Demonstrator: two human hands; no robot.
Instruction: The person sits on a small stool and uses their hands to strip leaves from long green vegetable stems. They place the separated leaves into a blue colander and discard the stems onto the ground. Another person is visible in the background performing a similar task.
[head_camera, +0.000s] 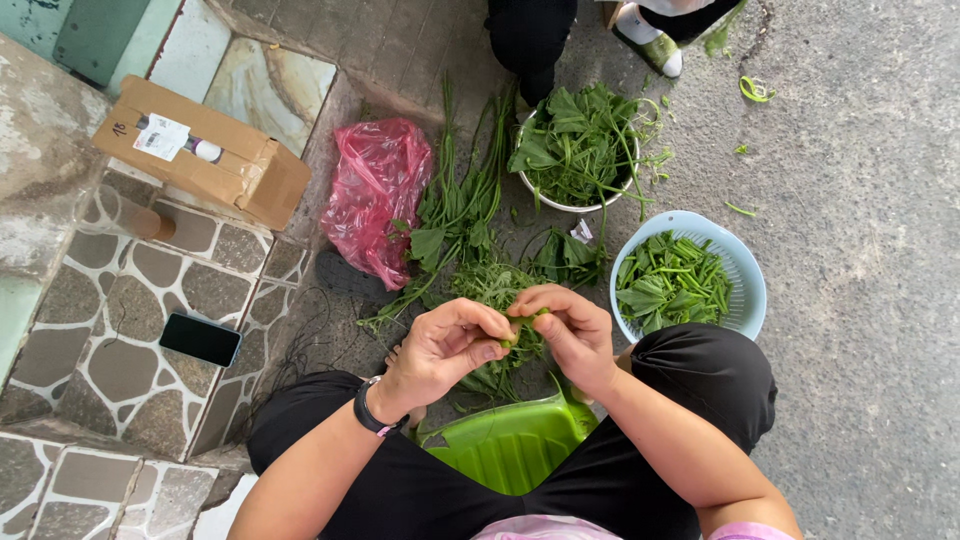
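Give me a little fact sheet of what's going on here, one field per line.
Setting: outdoors, a person seated low on pavement beside stone tiles
Left hand: pinching a green stem
Right hand: pinching the same stem from the other side
Pale blue basket: cut green pieces inside
White bowl: full of leafy greens
Loose greens: lying on the ground
Green plastic bin: between the knees
Also nearby: pink plastic bag, cardboard box, phone
Another person: only a shoe visible
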